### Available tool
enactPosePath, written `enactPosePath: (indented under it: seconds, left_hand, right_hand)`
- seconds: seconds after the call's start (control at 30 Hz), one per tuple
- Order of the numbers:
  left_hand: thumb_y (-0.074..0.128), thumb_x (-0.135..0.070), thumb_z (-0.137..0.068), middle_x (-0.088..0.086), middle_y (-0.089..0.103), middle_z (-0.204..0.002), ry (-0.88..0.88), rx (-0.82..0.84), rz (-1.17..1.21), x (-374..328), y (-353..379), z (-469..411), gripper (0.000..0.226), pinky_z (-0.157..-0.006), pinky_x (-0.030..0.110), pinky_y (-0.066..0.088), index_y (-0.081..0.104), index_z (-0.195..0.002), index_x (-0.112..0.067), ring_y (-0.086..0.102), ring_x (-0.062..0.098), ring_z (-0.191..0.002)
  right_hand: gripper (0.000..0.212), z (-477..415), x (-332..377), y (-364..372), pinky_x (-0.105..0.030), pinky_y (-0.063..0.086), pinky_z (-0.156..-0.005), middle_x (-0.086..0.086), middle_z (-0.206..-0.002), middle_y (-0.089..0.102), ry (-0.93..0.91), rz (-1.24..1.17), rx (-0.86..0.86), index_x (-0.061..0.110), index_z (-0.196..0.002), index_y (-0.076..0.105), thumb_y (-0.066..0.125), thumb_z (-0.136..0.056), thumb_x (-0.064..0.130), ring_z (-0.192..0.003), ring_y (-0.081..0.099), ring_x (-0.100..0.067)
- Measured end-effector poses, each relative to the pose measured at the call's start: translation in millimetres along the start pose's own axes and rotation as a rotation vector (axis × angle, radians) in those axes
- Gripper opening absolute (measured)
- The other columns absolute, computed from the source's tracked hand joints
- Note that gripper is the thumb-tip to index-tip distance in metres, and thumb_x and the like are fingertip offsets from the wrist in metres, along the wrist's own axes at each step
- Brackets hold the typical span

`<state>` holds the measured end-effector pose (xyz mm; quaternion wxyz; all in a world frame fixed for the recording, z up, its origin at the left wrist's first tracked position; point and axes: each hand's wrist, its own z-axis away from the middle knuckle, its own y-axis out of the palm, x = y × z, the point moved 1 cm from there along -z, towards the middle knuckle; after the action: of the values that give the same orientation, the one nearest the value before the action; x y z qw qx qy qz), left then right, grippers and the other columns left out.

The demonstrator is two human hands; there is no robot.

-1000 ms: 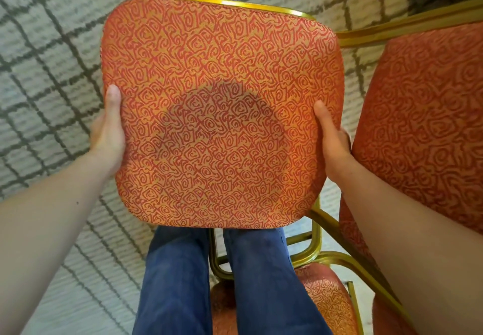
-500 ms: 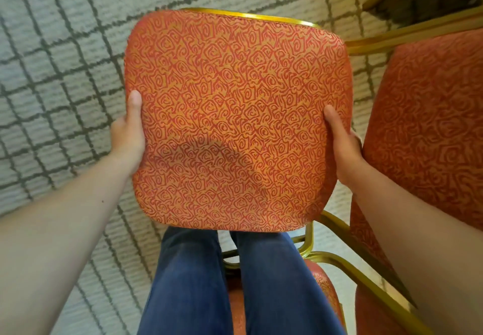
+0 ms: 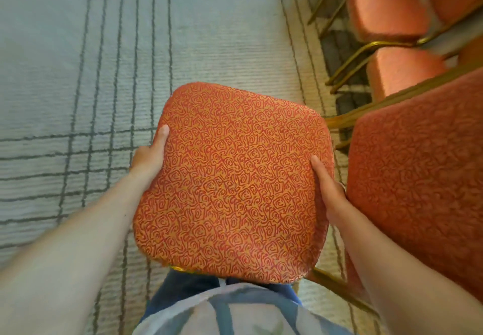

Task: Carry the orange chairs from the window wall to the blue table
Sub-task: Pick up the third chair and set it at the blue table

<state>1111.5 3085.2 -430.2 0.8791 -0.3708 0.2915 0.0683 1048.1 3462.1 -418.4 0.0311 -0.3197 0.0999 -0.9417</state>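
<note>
Hands — left, right — grip one orange chair; three other chairs alongside.

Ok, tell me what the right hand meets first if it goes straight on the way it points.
Only the chair it grips: the right hand points along its padded edge, slightly inward. Past that, just carpet shows, though depth is unclear.

Left hand: clamped on the left edge of the orange chair; the thumb is laid flat along the padded face, and the fingers are hidden behind it.
Right hand: clamped on the right edge; the thumb is pointed forward along the face, and the fingers are hidden.
Left forearm: bare, stretched forward.
Right forearm: bare, stretched forward and angled inward.
</note>
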Motion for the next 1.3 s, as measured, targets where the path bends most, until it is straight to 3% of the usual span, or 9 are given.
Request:
enactPosePath:
  seconds: [0.13,0.4,0.57,0.93,1.13,1.3]
  left_hand:
    - [0.029,-0.092,-0.067,0.029,0.052,-0.132,-0.017,0.015,0.029,-11,-36,16,0.115,-0.102,0.04,0.038,0.056,-0.126,0.003,0.05,0.038,-0.122]
    - [0.028,-0.095,-0.063,0.025,0.051,-0.135,-0.059,0.054,0.062,-4,-90,24,0.118,-0.106,0.042,0.038,0.054,-0.131,-0.002,0.051,0.036,-0.123]
    - [0.024,-0.094,-0.066,0.025,0.055,-0.13,-0.02,0.039,0.042,6,-121,15,0.116,-0.103,0.04,0.038,0.057,-0.126,0.0,0.051,0.036,-0.121]
    - [0.019,-0.096,-0.062,0.024,0.061,-0.121,0.113,-0.103,0.069,-16,-206,-33,0.118,-0.085,0.035,0.039,0.064,-0.116,-0.002,0.057,0.036,-0.112]
    - [0.02,-0.096,-0.061,0.024,0.056,-0.129,0.155,-0.125,0.083,-41,-243,-87,0.12,-0.098,0.039,0.038,0.058,-0.125,-0.002,0.052,0.037,-0.12]
    - [0.017,-0.096,-0.06,0.026,0.056,-0.129,0.093,-0.064,0.051,-56,-238,-134,0.122,-0.099,0.039,0.038,0.06,-0.122,0.0,0.052,0.037,-0.12]
  right_hand:
    - [0.088,27,30,5,-0.046,0.047,-0.103,-0.008,-0.118,0.069,0.002,0.064,0.078,0.016,-0.131,0.061,0.071,-0.065,0.073,-0.107,0.065,-0.029]
    - [0.086,63,47,37,-0.038,0.043,-0.101,-0.006,-0.129,0.064,-0.079,0.145,0.156,0.021,-0.139,0.053,0.064,-0.072,0.073,-0.11,0.06,-0.025]
    - [0.087,76,44,67,-0.043,0.046,-0.103,-0.008,-0.12,0.068,-0.115,0.127,0.133,0.017,-0.134,0.059,0.068,-0.068,0.073,-0.107,0.064,-0.026]
    - [0.091,95,78,158,-0.048,0.045,-0.104,-0.009,-0.124,0.066,-0.234,0.074,0.181,0.021,-0.138,0.055,0.066,-0.066,0.075,-0.111,0.062,-0.03]
    - [0.096,90,117,211,-0.049,0.044,-0.105,-0.012,-0.124,0.065,-0.238,0.064,0.173,0.016,-0.136,0.054,0.068,-0.062,0.077,-0.112,0.061,-0.032]
    - [0.103,63,153,245,-0.048,0.043,-0.106,-0.011,-0.122,0.067,-0.214,0.094,0.196,0.018,-0.136,0.057,0.067,-0.052,0.077,-0.111,0.062,-0.031]
